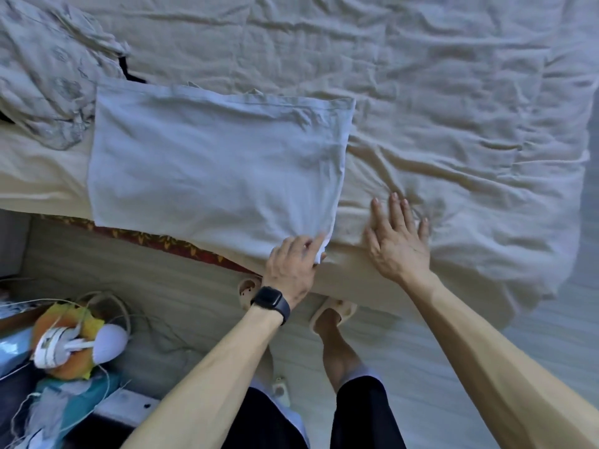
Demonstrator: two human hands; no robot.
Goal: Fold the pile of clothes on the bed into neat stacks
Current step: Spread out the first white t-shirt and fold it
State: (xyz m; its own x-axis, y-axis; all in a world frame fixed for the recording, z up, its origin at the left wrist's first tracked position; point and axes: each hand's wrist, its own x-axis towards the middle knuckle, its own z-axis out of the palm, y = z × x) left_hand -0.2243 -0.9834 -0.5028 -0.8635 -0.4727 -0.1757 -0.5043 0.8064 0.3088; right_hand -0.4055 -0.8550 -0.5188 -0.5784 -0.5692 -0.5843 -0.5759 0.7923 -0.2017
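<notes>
A white garment [214, 166] lies flat on the bed [437, 92] as a wide rectangle, its near edge hanging slightly over the bed's side. My left hand [293, 264], with a dark watch on the wrist, pinches the garment's near right corner. To the right of the garment, my right hand [400, 241] rests flat on the beige sheet with its fingers spread, apart from the cloth. At the far left a crumpled pile of pale patterned clothes [48, 79] lies on the bed.
The bed's near edge runs diagonally across the view, with a red patterned trim [168, 243] showing beneath. My slippered feet [330, 311] stand on the pale floor. Cluttered items, including white headphones on an orange object [74, 345], sit on the floor at lower left.
</notes>
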